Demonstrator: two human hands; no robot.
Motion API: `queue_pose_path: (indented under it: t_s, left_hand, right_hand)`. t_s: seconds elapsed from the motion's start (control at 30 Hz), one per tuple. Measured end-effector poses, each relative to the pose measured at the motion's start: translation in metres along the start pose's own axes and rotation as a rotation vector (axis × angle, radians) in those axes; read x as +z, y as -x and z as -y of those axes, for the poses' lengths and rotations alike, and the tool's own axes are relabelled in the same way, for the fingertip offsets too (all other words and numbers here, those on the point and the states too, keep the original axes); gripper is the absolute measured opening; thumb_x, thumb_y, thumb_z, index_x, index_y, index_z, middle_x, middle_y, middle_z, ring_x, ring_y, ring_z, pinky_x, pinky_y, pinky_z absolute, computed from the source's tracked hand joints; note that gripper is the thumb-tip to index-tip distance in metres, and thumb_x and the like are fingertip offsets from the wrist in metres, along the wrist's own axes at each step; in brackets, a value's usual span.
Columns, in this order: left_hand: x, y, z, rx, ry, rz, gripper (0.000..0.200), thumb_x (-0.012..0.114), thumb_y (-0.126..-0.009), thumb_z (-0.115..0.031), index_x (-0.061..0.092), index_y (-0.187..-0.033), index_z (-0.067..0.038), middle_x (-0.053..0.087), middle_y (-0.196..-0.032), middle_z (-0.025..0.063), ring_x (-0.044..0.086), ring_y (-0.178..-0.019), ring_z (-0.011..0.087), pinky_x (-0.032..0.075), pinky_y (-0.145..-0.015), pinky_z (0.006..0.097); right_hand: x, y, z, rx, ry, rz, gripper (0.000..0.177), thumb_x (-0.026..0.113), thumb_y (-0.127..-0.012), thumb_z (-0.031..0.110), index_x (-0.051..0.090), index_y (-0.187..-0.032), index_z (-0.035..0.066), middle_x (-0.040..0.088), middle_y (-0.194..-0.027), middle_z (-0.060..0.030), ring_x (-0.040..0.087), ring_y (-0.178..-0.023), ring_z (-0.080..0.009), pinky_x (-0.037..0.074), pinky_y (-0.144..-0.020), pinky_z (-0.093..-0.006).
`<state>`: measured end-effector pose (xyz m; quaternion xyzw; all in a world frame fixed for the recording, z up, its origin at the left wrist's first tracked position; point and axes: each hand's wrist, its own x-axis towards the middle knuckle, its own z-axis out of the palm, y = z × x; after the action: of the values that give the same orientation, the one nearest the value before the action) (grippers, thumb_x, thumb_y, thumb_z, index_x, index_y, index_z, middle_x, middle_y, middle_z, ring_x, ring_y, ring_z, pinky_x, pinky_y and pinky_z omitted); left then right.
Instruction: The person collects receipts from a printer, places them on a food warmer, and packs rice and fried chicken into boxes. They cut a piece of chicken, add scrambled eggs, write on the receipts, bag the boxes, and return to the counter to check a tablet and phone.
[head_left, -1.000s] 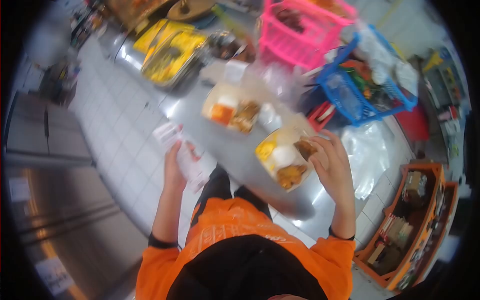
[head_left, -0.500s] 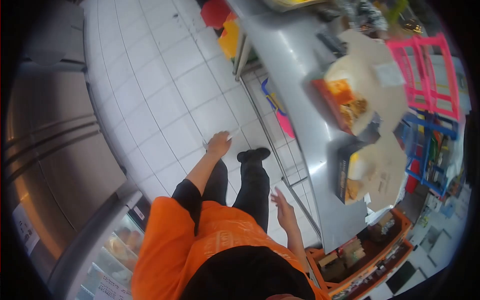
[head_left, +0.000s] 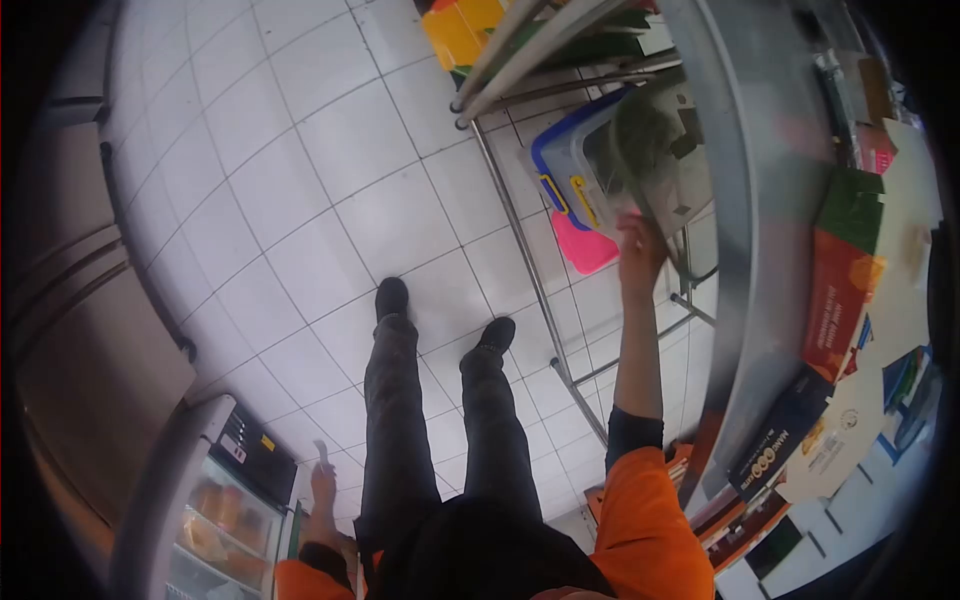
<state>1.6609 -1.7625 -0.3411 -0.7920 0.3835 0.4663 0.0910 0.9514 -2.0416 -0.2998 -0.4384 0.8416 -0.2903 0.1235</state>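
My left hand (head_left: 323, 488) hangs low beside my left leg, fingers closed on a slim pale utensil (head_left: 320, 449) whose curved end sticks out past them. My right arm stretches forward beside the steel table. My right hand (head_left: 641, 262) is smeared by motion, with its fingers partly bent. It overlaps the curved rim of a clear, greenish plastic thing (head_left: 648, 150) under the table; I cannot tell whether the hand grips it. Near those fingertips are a bright pink piece (head_left: 580, 243) and a clear box with a blue edge (head_left: 543, 165) and yellow clips.
The steel table (head_left: 735, 180) runs along my right, with a metal leg frame (head_left: 522, 255). On it are open printed cartons, one red (head_left: 840, 285) and one dark (head_left: 782, 430). A glass-front fridge (head_left: 225, 520) and steel cabinets (head_left: 95, 380) line my left. White tiles (head_left: 290, 190) cover the floor.
My view has shifted and my feet have stepped. My left hand swung back towards my body, still with the pale utensil. My right hand, earlier open by the table's side, has moved forward.
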Motion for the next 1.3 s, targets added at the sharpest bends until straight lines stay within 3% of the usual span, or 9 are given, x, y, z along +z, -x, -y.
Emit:
queue_pose_path:
  t_s: [0.1, 0.17, 0.23, 0.37, 0.53, 0.6, 1.03, 1.23, 1.3]
  left_hand:
    - [0.041, 0.029, 0.017, -0.124, 0.244, 0.104, 0.026, 0.048, -0.092, -0.023, 0.057, -0.085, 0.0, 0.057, -0.07, 0.0097, 0.056, -0.061, 0.0204, 0.045, -0.055, 0.0375]
    - [0.062, 0.035, 0.006, 0.253, -0.042, 0.21, 0.019, 0.049, -0.09, -0.02, 0.058, -0.089, -0.004, 0.057, -0.072, 0.0073, 0.057, -0.065, 0.0153, 0.045, -0.054, 0.0281]
    - [0.078, 0.035, -0.028, 0.254, -0.026, 0.166, 0.021, 0.048, -0.09, -0.021, 0.058, -0.088, -0.003, 0.056, -0.072, 0.0079, 0.056, -0.065, 0.0156, 0.045, -0.054, 0.0281]
    - [0.07, 0.021, -0.058, -0.053, 0.235, 0.212, 0.027, 0.045, -0.091, -0.024, 0.058, -0.085, 0.0, 0.056, -0.073, 0.0086, 0.056, -0.064, 0.017, 0.044, -0.053, 0.0296]
    - [0.085, -0.004, -0.008, 0.616, -0.398, 0.129, 0.027, 0.048, -0.09, -0.021, 0.056, -0.081, 0.003, 0.055, -0.073, 0.0061, 0.055, -0.063, 0.0161, 0.043, -0.051, 0.0299]
    - [0.084, 0.005, -0.015, -0.343, 0.484, 0.306, 0.025, 0.051, -0.089, -0.017, 0.055, -0.077, 0.004, 0.055, -0.073, 0.0052, 0.056, -0.061, 0.0177, 0.043, -0.05, 0.0324]
    - [0.096, -0.006, 0.004, 0.286, 0.042, 0.187, 0.022, 0.051, -0.087, -0.015, 0.055, -0.079, 0.005, 0.056, -0.072, 0.0059, 0.057, -0.06, 0.0184, 0.045, -0.048, 0.0325]
    - [0.08, -0.042, -0.026, 0.843, -0.259, 0.047, 0.021, 0.051, -0.087, -0.014, 0.054, -0.08, 0.005, 0.056, -0.072, 0.0062, 0.058, -0.06, 0.0187, 0.045, -0.048, 0.0325]
    - [0.067, -0.035, -0.06, 0.036, 0.466, 0.1, 0.018, 0.049, -0.085, -0.014, 0.054, -0.083, 0.003, 0.055, -0.071, 0.008, 0.059, -0.061, 0.0187, 0.047, -0.047, 0.0304]
  right_hand:
    - [0.032, 0.009, -0.004, -0.209, 0.058, 0.074, 0.015, 0.05, -0.08, -0.001, 0.063, -0.087, 0.003, 0.063, -0.098, -0.0125, 0.061, -0.095, -0.0292, 0.048, -0.084, -0.0361]
    - [0.041, 0.001, -0.037, -0.281, 0.187, -0.139, 0.013, 0.051, -0.081, 0.002, 0.061, -0.09, 0.002, 0.063, -0.103, -0.014, 0.059, -0.098, -0.0304, 0.045, -0.086, -0.0393]
    - [0.041, -0.015, -0.084, 0.317, -0.078, -0.051, 0.02, 0.048, -0.083, 0.005, 0.063, -0.096, 0.002, 0.062, -0.106, -0.0149, 0.058, -0.1, -0.0305, 0.044, -0.089, -0.0383]
    - [0.056, -0.062, -0.132, 0.156, 0.022, 0.313, 0.029, 0.045, -0.087, 0.01, 0.063, -0.109, 0.005, 0.061, -0.107, -0.0181, 0.057, -0.103, -0.0325, 0.043, -0.092, -0.0361]
    - [0.111, -0.106, -0.211, -0.057, -0.15, 0.241, 0.027, 0.045, -0.089, 0.012, 0.063, -0.107, 0.004, 0.062, -0.105, -0.0201, 0.059, -0.099, -0.0349, 0.045, -0.089, -0.0383]
    - [0.113, -0.113, -0.212, -0.019, -0.147, 0.209, 0.026, 0.046, -0.089, 0.013, 0.062, -0.107, 0.003, 0.062, -0.105, -0.0205, 0.059, -0.098, -0.0351, 0.045, -0.088, -0.0385]
    - [0.072, -0.055, -0.19, 0.122, 0.05, 0.006, 0.026, 0.049, -0.091, 0.016, 0.059, -0.109, 0.0, 0.061, -0.104, -0.0225, 0.058, -0.097, -0.0365, 0.045, -0.086, -0.0398]
    - [0.058, 0.012, -0.152, 0.233, 0.242, -0.196, 0.027, 0.051, -0.091, 0.017, 0.058, -0.11, -0.001, 0.061, -0.103, -0.0235, 0.058, -0.097, -0.0372, 0.046, -0.085, -0.0403]
    - [0.06, 0.048, -0.126, 0.268, 0.333, -0.273, 0.027, 0.051, -0.092, 0.017, 0.057, -0.11, -0.002, 0.061, -0.103, -0.0238, 0.058, -0.096, -0.0374, 0.046, -0.085, -0.0405]
